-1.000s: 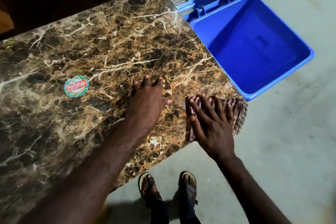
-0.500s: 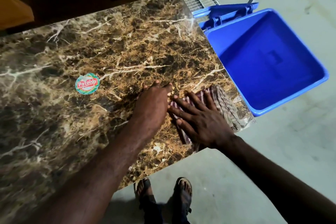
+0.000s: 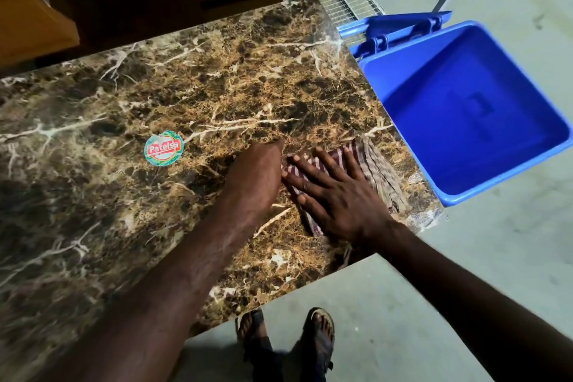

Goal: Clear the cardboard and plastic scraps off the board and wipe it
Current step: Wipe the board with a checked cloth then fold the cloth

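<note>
Your marble-patterned board [image 3: 192, 96] sits over a grey floor [image 3: 511, 257], blue bin [image 3: 465, 115] beside it. Your right hand [image 3: 338, 195], fingers flat, has slid the cloth [image 3: 376, 170] leftward against your flat left hand [image 3: 257, 170].

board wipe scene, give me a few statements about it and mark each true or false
1. The right hand lies flat on the striped cloth. True.
2. The blue bin is full of scraps. False: no scraps show inside it.
3. A round sticker is on the board. True.
4. The left hand lifts the cloth off the board. False: it rests on the board beside the cloth.
5. The bin sits left of the board. False: it is on the right.
</note>
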Action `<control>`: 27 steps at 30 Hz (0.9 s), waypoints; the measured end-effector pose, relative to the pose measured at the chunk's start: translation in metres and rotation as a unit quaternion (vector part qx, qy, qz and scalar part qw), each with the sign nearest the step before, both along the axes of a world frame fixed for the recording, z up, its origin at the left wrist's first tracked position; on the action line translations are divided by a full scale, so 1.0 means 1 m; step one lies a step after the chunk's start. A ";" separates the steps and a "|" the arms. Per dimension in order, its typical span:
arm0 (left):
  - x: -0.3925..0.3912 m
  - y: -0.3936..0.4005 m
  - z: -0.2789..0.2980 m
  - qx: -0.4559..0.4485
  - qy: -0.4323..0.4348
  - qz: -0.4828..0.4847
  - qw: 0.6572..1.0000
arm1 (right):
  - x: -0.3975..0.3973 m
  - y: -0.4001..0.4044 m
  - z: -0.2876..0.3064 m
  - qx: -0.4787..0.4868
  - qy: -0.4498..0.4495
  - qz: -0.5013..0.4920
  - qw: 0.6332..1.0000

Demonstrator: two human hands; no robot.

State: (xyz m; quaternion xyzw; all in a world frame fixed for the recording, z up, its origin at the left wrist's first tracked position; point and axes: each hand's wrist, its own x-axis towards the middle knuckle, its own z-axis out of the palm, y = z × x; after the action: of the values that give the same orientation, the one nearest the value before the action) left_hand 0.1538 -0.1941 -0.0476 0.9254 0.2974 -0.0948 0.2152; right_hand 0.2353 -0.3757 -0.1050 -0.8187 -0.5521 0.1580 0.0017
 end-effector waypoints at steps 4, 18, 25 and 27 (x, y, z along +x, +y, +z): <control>-0.001 0.007 -0.009 0.051 -0.029 -0.017 0.998 | -0.018 -0.027 0.001 0.000 -0.002 -0.004 1.000; 0.028 0.079 -0.030 0.108 -0.039 0.002 0.993 | 0.034 0.051 -0.006 0.020 -0.001 -0.007 1.000; 0.041 0.098 -0.028 0.075 -0.043 0.007 0.996 | 0.068 0.104 -0.007 0.022 -0.016 -0.011 1.000; 0.041 0.099 -0.023 0.074 -0.038 0.009 0.997 | 0.071 0.110 -0.006 0.018 -0.014 -0.015 1.000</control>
State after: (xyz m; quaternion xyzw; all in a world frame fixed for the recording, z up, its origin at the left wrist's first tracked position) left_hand 0.1951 -0.0955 -0.0704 0.9390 0.3033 -0.0359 0.1581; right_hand 0.3061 -0.2661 -0.1111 -0.8286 -0.5428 0.1363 0.0110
